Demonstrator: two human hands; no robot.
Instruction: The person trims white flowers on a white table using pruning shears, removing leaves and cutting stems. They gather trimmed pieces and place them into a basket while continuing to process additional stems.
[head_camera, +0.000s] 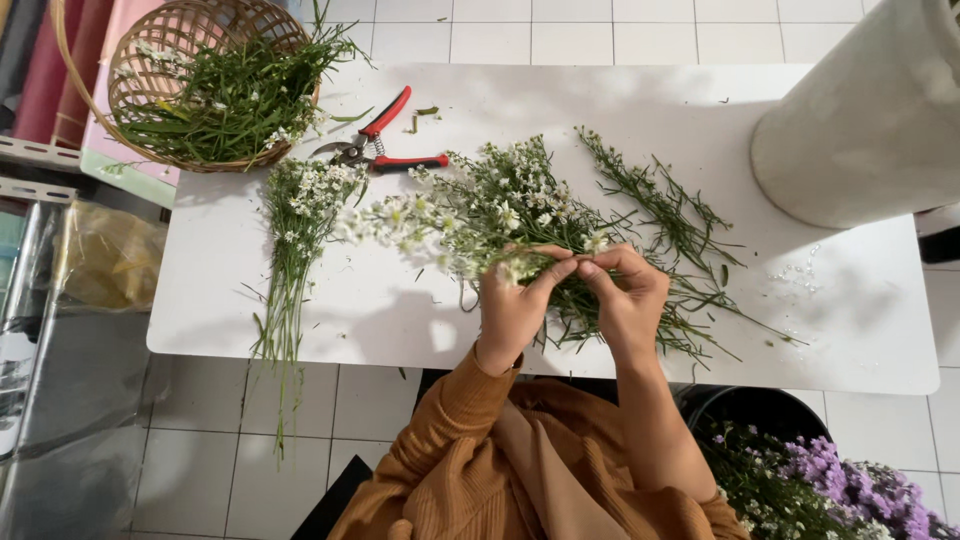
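A wicker basket (150, 60) is seen tipped at the upper left of the frame, filled with green stems and small white blooms. At the lower right, a dark bucket (745, 405) is partly shown, with purple and white flowers in it. At the centre of the white table (850, 320), a spray of white flowers (480, 210) is gripped by both hands: the left hand (515, 305) is closed around the stems, and the right hand (630, 295) is curled, its fingertips pinched on a stem just beside the left thumb. Another bunch (295, 240) is laid at the left, overhanging the table edge. Red-handled pruners (385, 140) are set near the basket.
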